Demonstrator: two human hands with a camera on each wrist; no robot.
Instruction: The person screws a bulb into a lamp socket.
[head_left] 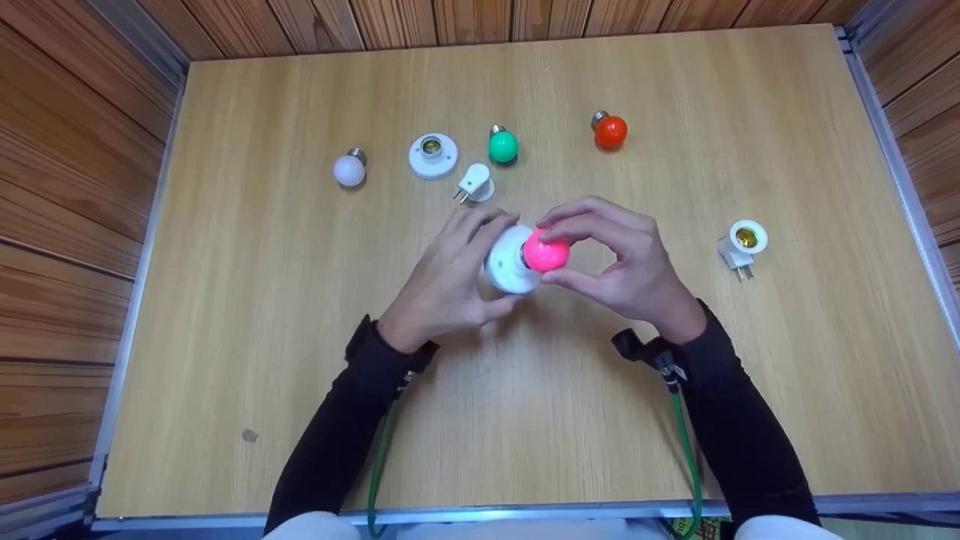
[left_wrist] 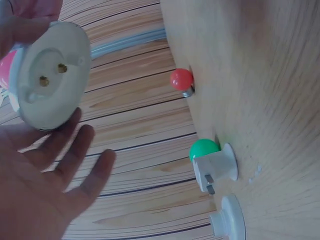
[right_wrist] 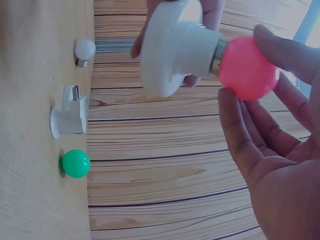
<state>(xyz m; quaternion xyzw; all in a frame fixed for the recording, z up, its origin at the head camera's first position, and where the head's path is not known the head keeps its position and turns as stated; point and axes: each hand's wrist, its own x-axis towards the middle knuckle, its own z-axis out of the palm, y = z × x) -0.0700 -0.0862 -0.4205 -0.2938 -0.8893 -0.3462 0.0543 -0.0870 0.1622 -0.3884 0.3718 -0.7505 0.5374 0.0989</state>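
Observation:
My left hand [head_left: 461, 274] grips a round white lamp holder [head_left: 508, 264] by its rim, raised above the table. Two brass screws show on the holder's underside [left_wrist: 54, 85] in the left wrist view. With fingertips and thumb, my right hand [head_left: 619, 259] pinches a pink light bulb [head_left: 546, 252]. The bulb's metal base [right_wrist: 218, 56] sits at the mouth of the holder, with part of the metal still showing in the right wrist view. Bulb and holder are tilted sideways, the bulb pointing toward my right hand.
Behind the hands lie a white bulb [head_left: 349, 169], a second round lamp holder [head_left: 433, 156], a white plug-in socket [head_left: 476, 183], a green bulb [head_left: 502, 145] and a red bulb [head_left: 610, 132]. Another plug-in socket [head_left: 742, 244] lies at the right. Wood-panelled walls [head_left: 67, 225] surround the table.

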